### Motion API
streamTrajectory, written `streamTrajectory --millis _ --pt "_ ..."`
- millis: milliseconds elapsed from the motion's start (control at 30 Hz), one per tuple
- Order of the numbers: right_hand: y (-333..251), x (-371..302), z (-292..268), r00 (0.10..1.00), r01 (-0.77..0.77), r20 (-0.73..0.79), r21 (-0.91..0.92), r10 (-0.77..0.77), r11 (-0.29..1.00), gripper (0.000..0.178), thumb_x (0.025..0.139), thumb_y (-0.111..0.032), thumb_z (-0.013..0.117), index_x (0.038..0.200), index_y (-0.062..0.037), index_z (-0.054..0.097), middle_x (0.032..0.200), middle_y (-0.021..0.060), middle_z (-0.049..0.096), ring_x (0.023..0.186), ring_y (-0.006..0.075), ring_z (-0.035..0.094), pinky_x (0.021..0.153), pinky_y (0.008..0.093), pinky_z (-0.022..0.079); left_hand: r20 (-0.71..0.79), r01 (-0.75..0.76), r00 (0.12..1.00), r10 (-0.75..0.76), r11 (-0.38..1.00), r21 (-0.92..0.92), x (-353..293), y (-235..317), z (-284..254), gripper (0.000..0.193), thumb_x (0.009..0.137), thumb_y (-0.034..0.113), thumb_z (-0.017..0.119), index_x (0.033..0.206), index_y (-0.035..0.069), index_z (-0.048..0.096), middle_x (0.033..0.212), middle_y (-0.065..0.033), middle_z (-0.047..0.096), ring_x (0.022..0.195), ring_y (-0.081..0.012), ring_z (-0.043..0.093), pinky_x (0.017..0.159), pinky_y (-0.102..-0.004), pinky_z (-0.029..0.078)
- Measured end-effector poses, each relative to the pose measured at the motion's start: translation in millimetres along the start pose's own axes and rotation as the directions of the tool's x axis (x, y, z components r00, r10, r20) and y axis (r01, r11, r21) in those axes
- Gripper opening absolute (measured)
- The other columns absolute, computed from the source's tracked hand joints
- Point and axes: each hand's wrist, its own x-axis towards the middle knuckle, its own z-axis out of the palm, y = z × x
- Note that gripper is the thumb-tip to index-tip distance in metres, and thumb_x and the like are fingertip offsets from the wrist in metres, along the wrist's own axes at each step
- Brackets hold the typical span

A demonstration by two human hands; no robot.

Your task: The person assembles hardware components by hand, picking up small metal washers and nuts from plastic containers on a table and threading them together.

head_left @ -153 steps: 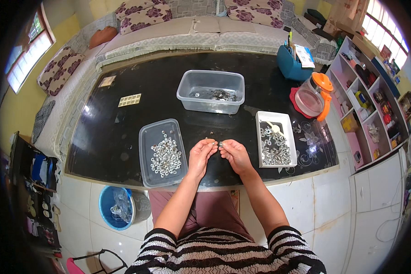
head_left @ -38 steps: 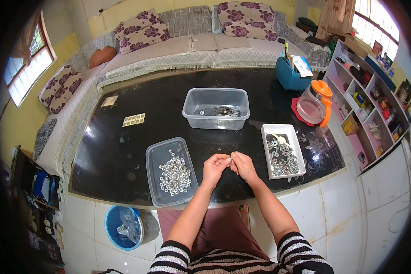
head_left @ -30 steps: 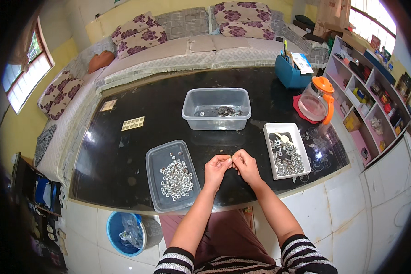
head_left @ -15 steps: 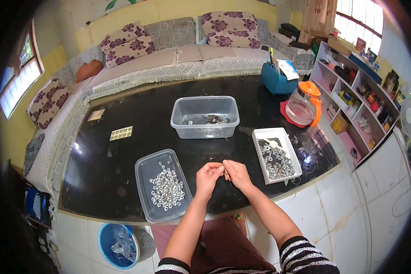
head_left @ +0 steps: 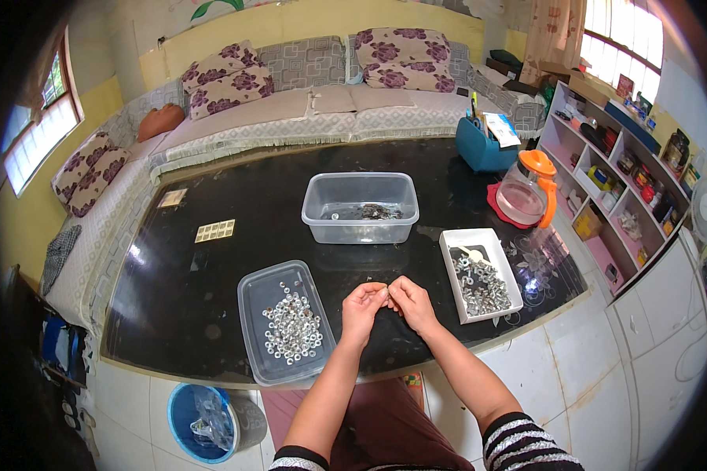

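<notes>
My left hand (head_left: 364, 308) and my right hand (head_left: 411, 303) meet fingertip to fingertip above the black tabletop near its front edge. Both are closed in a pinch; whatever sits between the fingers is too small to make out. To the left of them lies a shallow clear plastic lid (head_left: 253, 334) bearing a heap of small silvery rings (head_left: 294, 326). On the right stands a white box (head_left: 513, 284) of small metal fittings (head_left: 483, 286), with a pale spoon (head_left: 471, 253) among them. Beyond my hands is a clear plastic tub (head_left: 360, 233) with some dark small pieces inside.
At the far right stand a glass jug (head_left: 520, 196) with an orange lid on a red mat and a teal holder (head_left: 483, 151). A card of labels (head_left: 215, 231) lies on the left. Below the table edge is a blue bin (head_left: 182, 424); a sofa (head_left: 267, 125) lines the back.
The whole view has shifted slightly, with everything a little lower and to the right. My hands stay pinched together in nearly the same place.
</notes>
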Motion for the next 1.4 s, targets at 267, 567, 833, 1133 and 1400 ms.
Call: streamTrajectory --millis 267,567,833,1133,1400 --pt "6.9 1.7 -7.1 0.988 -0.103 0.11 -0.052 0.108 0.993 0.025 0.082 -0.022 0.046 0.066 -0.0024 0.049 0.054 0.002 0.05 0.048 0.0064 0.046 0.045 0.0199 0.036 -0.005 0.033 0.999 -0.033 0.999 0.031 1.1 -1.8 -1.7 0.014 0.075 0.005 0.055 0.088 -0.001 0.054 0.079 -0.0038 0.056 0.069 -0.0078 0.052 0.064 -0.0196 0.043" --pt "5.4 0.1 -5.1 0.997 -0.047 0.06 0.044 0.044 0.998 0.026 0.081 -0.022 0.048 0.063 -0.0023 0.048 0.053 0.0018 0.05 0.047 0.0067 0.046 0.044 0.0204 0.036 0.022 0.027 0.999 -0.028 0.999 0.023 2.0 -2.7 -3.6 0.012 0.076 0.005 0.055 0.087 0.0 0.054 0.077 -0.0029 0.056 0.07 -0.0073 0.053 0.064 -0.0193 0.043" --pt "-0.4 -0.5 -0.3 1.0 0.021 -0.02 -0.006 -0.021 1.0 0.026 0.081 -0.023 0.048 0.065 -0.002 0.05 0.053 0.0015 0.05 0.047 0.0058 0.046 0.043 0.0203 0.035 0.024 0.026 0.999 -0.025 0.999 -0.034 1.7 -4.6 -4.7 0.011 0.075 0.004 0.055 0.086 0.0 0.054 0.076 -0.0026 0.056 0.067 -0.0069 0.051 0.064 -0.0183 0.043" --pt "-1.0 -0.1 2.8 0.992 0.106 -0.065 -0.033 -0.108 0.994 0.027 0.081 -0.023 0.047 0.065 -0.0021 0.05 0.052 0.0019 0.05 0.046 0.0062 0.045 0.043 0.0205 0.036 0.009 0.028 1.0 -0.028 0.998 -0.058 1.2 -1.8 -4.4 0.012 0.075 0.004 0.056 0.086 0.0 0.054 0.078 -0.0033 0.056 0.069 -0.0079 0.053 0.065 -0.02 0.043" --pt "-0.9 -0.3 -3.1 0.999 -0.043 0.024 -0.019 0.043 0.999 0.023 0.08 -0.02 0.049 0.067 -0.0013 0.049 0.053 0.0008 0.049 0.049 0.0056 0.045 0.044 0.02 0.035 0.01 0.019 1.0 -0.019 1.0 -0.001 2.0 -4.4 -4.4 0.012 0.075 0.004 0.055 0.086 0.001 0.055 0.076 -0.0025 0.056 0.067 -0.0069 0.052 0.063 -0.0185 0.042"
